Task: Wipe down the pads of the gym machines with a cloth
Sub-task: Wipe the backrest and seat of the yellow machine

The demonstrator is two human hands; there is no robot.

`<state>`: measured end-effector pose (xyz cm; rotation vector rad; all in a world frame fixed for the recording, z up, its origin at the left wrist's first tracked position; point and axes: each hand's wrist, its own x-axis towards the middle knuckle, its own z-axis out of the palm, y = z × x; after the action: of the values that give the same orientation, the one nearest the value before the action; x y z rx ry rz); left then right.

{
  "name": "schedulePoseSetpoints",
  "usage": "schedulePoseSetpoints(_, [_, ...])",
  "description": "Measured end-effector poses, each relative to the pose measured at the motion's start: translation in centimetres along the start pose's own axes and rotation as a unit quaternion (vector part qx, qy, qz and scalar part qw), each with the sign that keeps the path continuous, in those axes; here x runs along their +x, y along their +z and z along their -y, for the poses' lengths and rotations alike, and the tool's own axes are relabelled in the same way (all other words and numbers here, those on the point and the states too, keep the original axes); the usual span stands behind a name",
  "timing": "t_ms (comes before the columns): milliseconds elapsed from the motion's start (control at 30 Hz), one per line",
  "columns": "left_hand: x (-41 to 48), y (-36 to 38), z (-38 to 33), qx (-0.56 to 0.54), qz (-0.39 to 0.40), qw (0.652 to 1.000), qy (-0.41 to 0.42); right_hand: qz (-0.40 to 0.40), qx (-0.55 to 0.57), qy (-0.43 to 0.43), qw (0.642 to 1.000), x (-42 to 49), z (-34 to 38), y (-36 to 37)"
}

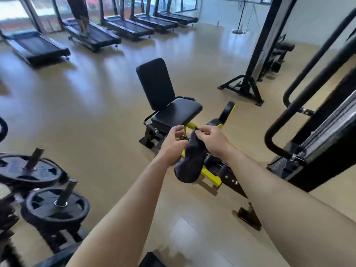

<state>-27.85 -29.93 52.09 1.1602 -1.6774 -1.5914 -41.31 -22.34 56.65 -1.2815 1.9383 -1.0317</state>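
The left hand (174,145) and right hand (213,141) hold a dark cloth (189,166) before a black seat (177,112); treadmills (38,47) stand beyond, plates (55,207) at left.

Black cloth (189,162), yellow-framed machine (209,173)

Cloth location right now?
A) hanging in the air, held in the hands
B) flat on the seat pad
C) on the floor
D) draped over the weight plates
A: the dark cloth hangs from the right hand, which pinches its top. The left hand is curled at its edge, and the cloth is in front of the seat pad, not on it.
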Motion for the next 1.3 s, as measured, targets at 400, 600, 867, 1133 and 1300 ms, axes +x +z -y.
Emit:
schedulePoseSetpoints(400, [14.6,2.9,-3.6,0.149,-0.098,0.984,0.019,0.144,-0.038,0.022,0.989,15.7,-3.0,-7.4])
schedulePoseSetpoints(600, [26.2,1.0,-4.6,0.189,-0.129,0.971,0.065,0.247,-0.067,0.114,0.960,26.6,-4.8,-6.2])
schedulePoseSetpoints(867, [45.4,-7.2,-4.3,0.193,-0.164,0.967,0.002,0.206,0.229,0.218,0.926,45.3,-3.9,-2.9])
schedulePoseSetpoints(1133, [60.5,-11.1,-2.3,0.173,-0.144,0.971,-0.085,0.139,0.594,0.296,0.735,60.3,-5.5,1.9])
schedulePoseSetpoints(1300, [69.0,-12.1,-0.2,0.191,-0.135,0.965,-0.119,0.175,0.638,0.312,0.681,68.2,-6.6,6.0])
